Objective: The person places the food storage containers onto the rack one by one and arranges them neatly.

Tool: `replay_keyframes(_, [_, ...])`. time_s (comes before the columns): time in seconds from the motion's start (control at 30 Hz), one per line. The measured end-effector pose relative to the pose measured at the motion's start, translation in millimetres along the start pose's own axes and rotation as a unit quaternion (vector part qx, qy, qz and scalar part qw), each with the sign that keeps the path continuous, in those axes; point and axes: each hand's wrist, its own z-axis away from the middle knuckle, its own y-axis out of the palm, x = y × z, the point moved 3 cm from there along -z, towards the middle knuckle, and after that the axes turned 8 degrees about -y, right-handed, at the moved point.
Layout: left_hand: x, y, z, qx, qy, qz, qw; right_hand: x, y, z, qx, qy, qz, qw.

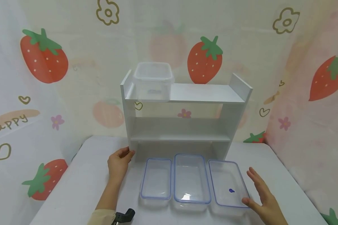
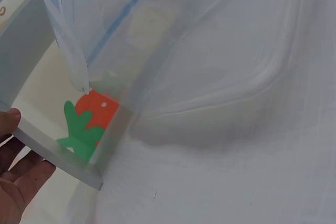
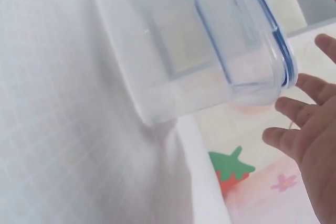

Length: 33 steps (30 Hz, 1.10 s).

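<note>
A white shelf unit (image 1: 180,137) stands on the table. My left hand (image 1: 119,162) grips the front edge of its left side panel (image 2: 58,163), thumb on one face and fingers on the other. Three clear plastic boxes with blue rims stand in front: a left box (image 1: 156,179), a middle box (image 1: 192,179) and a right box (image 1: 225,181) with a small blue mark. My right hand (image 1: 263,197) is beside the right box, fingers spread and nothing held. In the right wrist view, its fingertips (image 3: 304,82) are close to a box's rim; contact is unclear.
A clear lidded box (image 1: 153,82) sits at the left of the top shelf. Behind the white table (image 1: 98,150) hangs a strawberry-patterned cloth (image 1: 81,78). A dark strap-like piece (image 1: 125,216) lies by my left wrist.
</note>
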Motion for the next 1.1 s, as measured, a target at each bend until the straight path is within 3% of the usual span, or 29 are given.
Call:
replay_keyframes(0.43, [-0.2,0.0,-0.8,0.002,-0.008,0.009,0.9999,-17.6,8.5,8.4,0.066,0.003,-0.024,0.998])
replay_keyframes(0.7, [1.8,0.7,-0.6,0.005,-0.009,0.001,0.9999,-25.0,16.8,13.5,0.108,0.059,-0.026,0.992])
replay_keyframes(1.1, [-0.8,0.3,0.7,0.004,-0.007,0.0,1.0,-33.2,23.9,14.3,0.113,0.046,-0.025,0.992])
